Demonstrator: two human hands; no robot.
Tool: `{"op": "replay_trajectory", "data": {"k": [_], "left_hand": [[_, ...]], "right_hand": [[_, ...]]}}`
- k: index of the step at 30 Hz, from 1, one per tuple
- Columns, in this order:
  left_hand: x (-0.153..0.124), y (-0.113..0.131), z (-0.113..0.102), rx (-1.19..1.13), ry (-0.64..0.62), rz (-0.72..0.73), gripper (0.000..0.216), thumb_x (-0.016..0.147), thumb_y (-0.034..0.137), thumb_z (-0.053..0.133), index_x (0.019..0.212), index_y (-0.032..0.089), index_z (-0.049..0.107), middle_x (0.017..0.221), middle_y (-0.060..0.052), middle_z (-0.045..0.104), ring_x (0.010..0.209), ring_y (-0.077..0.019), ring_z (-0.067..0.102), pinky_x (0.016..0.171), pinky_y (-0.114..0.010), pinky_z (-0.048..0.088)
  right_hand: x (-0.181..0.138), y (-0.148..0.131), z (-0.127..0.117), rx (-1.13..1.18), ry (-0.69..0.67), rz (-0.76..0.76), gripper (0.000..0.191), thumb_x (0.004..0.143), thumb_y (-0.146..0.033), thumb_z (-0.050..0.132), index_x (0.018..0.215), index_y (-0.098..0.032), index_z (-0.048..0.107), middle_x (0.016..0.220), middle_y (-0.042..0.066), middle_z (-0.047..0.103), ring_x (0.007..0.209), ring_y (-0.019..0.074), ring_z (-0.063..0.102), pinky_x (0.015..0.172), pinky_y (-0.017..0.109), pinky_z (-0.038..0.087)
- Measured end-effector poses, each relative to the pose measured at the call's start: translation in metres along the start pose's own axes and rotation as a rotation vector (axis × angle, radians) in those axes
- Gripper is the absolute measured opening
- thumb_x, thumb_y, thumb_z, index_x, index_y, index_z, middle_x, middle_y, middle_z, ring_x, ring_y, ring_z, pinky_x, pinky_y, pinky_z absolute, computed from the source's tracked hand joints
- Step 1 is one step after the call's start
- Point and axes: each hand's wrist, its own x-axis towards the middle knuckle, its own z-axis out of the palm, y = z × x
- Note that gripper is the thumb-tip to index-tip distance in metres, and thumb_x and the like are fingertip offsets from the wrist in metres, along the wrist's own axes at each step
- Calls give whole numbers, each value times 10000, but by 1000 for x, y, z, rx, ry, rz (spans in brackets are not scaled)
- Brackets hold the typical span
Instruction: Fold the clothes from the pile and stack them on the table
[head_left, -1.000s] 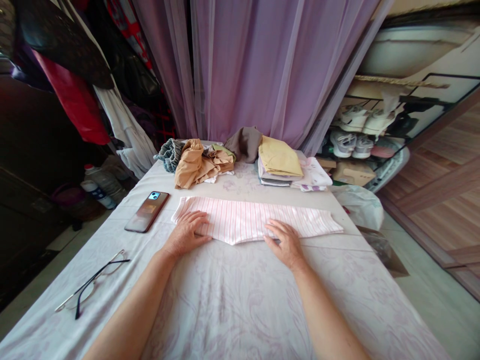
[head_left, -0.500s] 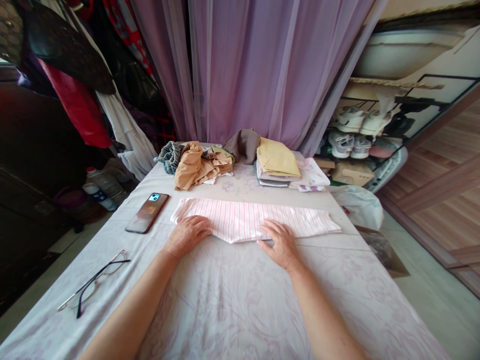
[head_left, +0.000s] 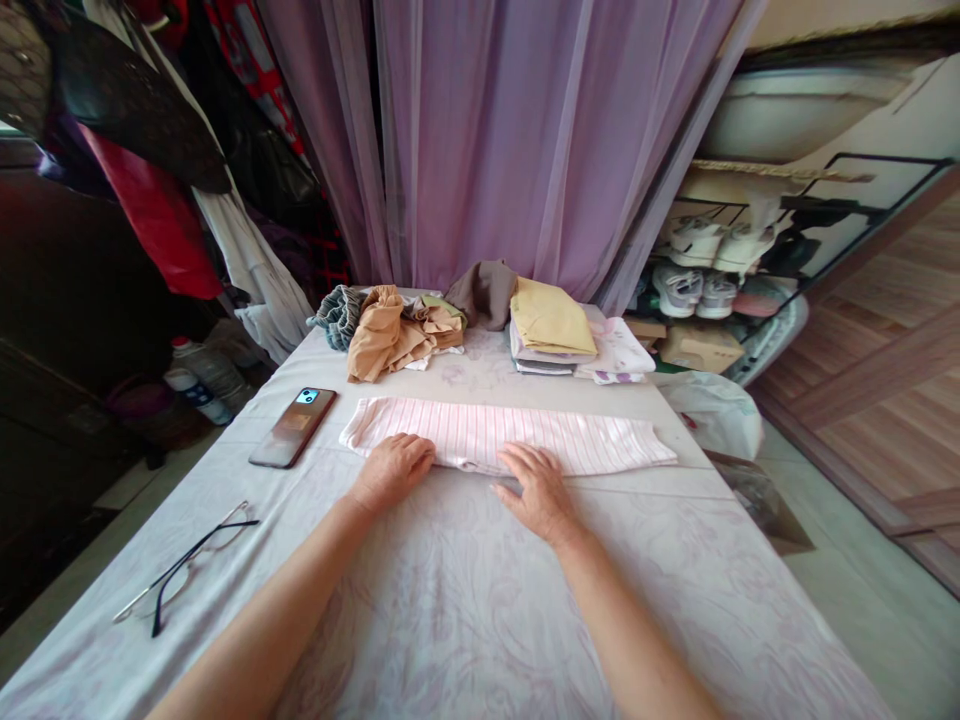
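A pair of pink-and-white striped trousers (head_left: 592, 442), folded lengthwise into a long strip, lies crosswise on the table in front of me. My left hand (head_left: 397, 470) rests on its near edge, left of the middle, fingers close together, slightly bent and pressing on the cloth. The left thumb is mostly hidden. To the right, my right hand (head_left: 536, 490) lies open on the same edge, its fingers spread over the stripes and its thumb apart on the tablecloth. Between the hands, a small bunched fold shows along the edge.
A phone (head_left: 294, 428) and eyeglasses (head_left: 184, 570) lie on the tablecloth (head_left: 465, 610) at left. Crumpled clothes (head_left: 386, 335) sit at the back left, a folded stack (head_left: 553, 320) at the back right. Behind hangs a purple curtain (head_left: 495, 140); a shoe rack (head_left: 750, 200) stands at right.
My hands have moved closer together. The cloth point that stuck out toward me between them is now tucked in, so the near edge is straighter.
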Motion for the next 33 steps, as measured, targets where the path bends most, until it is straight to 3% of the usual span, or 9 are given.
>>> {"op": "replay_trajectory", "data": {"k": [3,6,11,15,18,24,29,33], "left_hand": [[6,-2,1,-61,37,-75,180,951,252,451,926,191,619,886,-63,699,855,-206,650,780,-320,490],[8,-4,-1,-89,36,-97,209,960,272,428,941,187,618,902,-71,697,867,-214,652,782,-325,492],[1,-10,-1,-103,-2,-90,234,962,312,432,927,193,630,887,-69,693,865,-217,650,786,-337,496],[-10,-18,-4,-86,-14,-39,199,916,355,533,934,192,646,917,-76,695,905,-228,645,824,-355,500],[-18,-29,-12,-24,-50,4,201,881,346,566,968,189,658,967,-85,700,940,-244,639,860,-379,500],[-33,-65,-25,117,-18,-62,304,806,179,470,1026,205,679,1064,-94,718,1039,-265,640,961,-424,477],[-27,-75,-42,-59,147,-258,319,866,394,437,971,217,681,962,-79,740,922,-240,672,868,-358,517],[-15,-69,-83,-275,203,-491,477,784,586,507,1027,204,657,834,-32,717,753,-200,649,678,-270,517]], "right_hand": [[6,-6,3,-22,19,31,390,841,-184,550,1223,-225,618,1303,83,634,1234,238,526,1054,434,325],[9,7,4,-78,65,112,465,783,-63,484,1195,-219,634,1250,76,667,1178,221,559,1019,399,346],[-8,71,-18,-223,72,330,452,732,-62,487,1110,-217,679,1195,82,691,1091,235,586,945,388,373],[-35,127,-47,-366,196,565,397,738,-92,491,1057,-220,688,1104,85,709,1062,251,581,958,422,339],[-49,152,-60,-419,251,654,333,764,-152,485,1021,-227,683,1109,85,703,1063,264,571,956,448,327],[-47,159,-60,-374,322,614,307,759,-170,467,984,-198,674,1142,111,688,1086,275,574,952,450,373],[-33,154,-83,-174,414,571,256,731,-251,482,874,-187,684,1119,126,695,1058,268,610,913,386,450],[-28,150,-129,28,378,762,288,692,-361,564,898,-222,710,876,49,716,834,232,641,747,321,489]]}}
